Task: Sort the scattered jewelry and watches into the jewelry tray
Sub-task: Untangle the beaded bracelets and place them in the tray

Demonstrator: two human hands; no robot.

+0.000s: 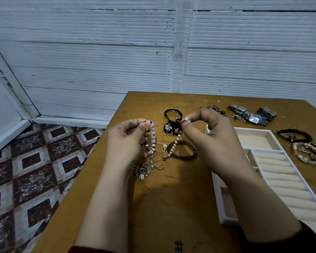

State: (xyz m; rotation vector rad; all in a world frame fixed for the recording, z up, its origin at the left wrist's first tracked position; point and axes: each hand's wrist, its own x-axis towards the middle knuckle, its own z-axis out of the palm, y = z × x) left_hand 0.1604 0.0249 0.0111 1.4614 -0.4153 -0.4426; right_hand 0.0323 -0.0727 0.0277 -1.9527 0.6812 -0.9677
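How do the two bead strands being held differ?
The pink bead bracelet in the left hand has larger pink beads with a few dark ones; the pearl strand in the right hand has smaller whitish beads. The pink bead bracelet hangs seemingly doubled, the pearl strand as one line. Both are pinched at the top and dangle.

Brown wooden table [171,198], patterned tiled floor [35,170], white ribbed wall [98,52].

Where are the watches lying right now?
In the head view, the watches lie far right on the table, beyond the jewelry tray, beside tangled chains.
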